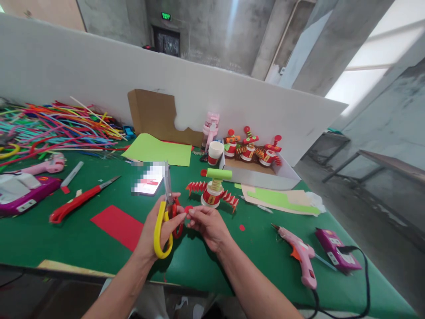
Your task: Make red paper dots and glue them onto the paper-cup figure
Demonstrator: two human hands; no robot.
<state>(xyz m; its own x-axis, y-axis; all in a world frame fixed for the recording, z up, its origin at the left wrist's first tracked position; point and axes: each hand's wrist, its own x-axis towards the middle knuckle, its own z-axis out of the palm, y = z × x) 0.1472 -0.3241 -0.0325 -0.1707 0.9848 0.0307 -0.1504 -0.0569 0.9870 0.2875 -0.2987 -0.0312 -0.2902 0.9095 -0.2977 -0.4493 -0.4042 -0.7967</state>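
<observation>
My left hand (156, 228) is closed around a pair of scissors (162, 228) with one yellow and one red handle, blades pointing up and away. Its fingertips also meet a small red paper circle (188, 208). On the other side of that circle, my right hand (209, 226) pinches its edge between thumb and fingers. Just beyond stands a paper-cup figure (212, 195) with red accordion-folded arms and a green paper roll on top. Another red paper dot (242, 227) lies on the table to the right of my right hand.
A red paper sheet (117, 226) and red-handled scissors (79, 201) lie left. Beyond are a phone (151, 179), green paper (159, 148) and pipe cleaners (66, 124). A white box (262, 173) holds three similar figures. A corded pink glue gun (300, 254) rests right.
</observation>
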